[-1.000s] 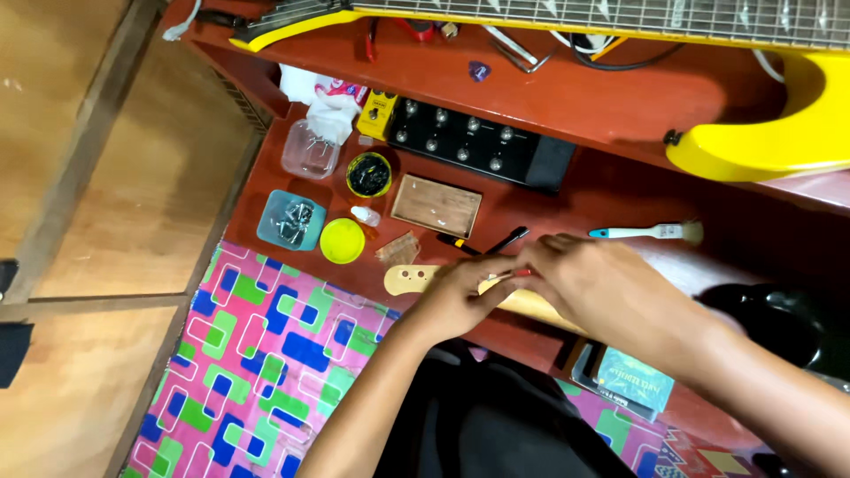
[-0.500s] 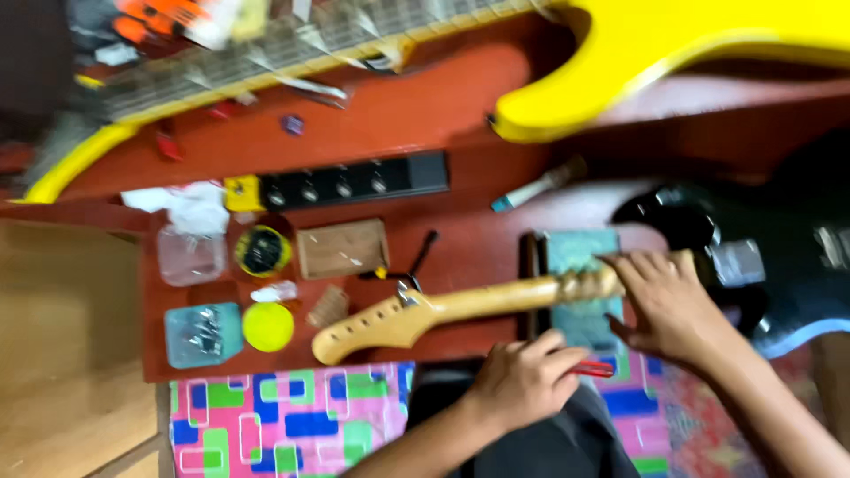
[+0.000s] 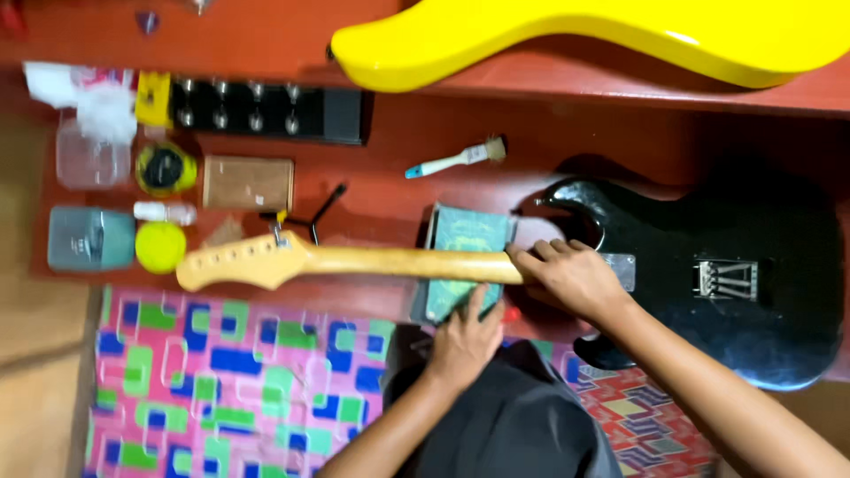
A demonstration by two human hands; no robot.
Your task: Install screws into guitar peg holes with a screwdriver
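Right hand (image 3: 575,279) clamped over guitar neck (image 3: 390,262) at heel, steadying joint with black body (image 3: 735,274). Left hand (image 3: 465,341) gripping teal block (image 3: 465,257), propping neck level.

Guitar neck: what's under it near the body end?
A green block lies under the guitar neck, sticking out on both sides. The left hand touches its near edge; the right hand covers the neck's heel. The block's middle strip under the neck is hidden.

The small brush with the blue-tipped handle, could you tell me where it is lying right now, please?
In the head view the small brush lies on the red bench, above the guitar neck, between the black pedal strip and the black guitar body.
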